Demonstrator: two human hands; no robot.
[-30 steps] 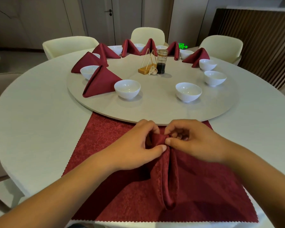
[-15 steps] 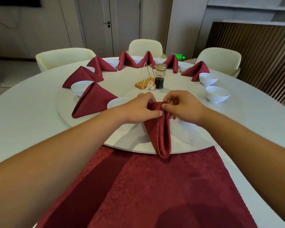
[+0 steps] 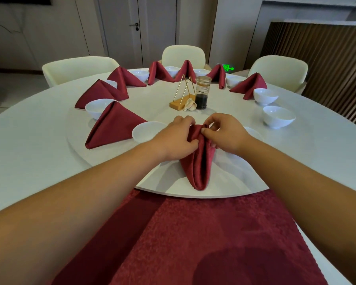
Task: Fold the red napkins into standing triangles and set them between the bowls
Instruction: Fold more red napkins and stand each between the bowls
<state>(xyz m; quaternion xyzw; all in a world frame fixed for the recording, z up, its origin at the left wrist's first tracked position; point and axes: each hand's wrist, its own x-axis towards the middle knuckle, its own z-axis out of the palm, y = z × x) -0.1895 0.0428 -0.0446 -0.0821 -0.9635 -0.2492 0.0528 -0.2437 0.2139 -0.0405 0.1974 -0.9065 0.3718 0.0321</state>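
Left hand (image 3: 174, 140) and right hand (image 3: 228, 132) pinch napkin (image 3: 199, 166) peak; tip near turntable (image 3: 234, 182) edge.

Deep red w/ fine mottled weave on tall folded cloth napkin (image 3: 199, 163), flat cloth sheet (image 3: 203, 233) up front & standing triangular cloth napkins (image 3: 113, 126). Plain glossy white on round ceramic bowls (image 3: 278, 117), matte off-white on round table top (image 3: 29, 157) & turntable disc (image 3: 230, 182). Gold on triangular wire stand (image 3: 180, 103), cream on padded chairs (image 3: 78, 67), brown vert. stripes on slatted wall panel (image 3: 327, 58).
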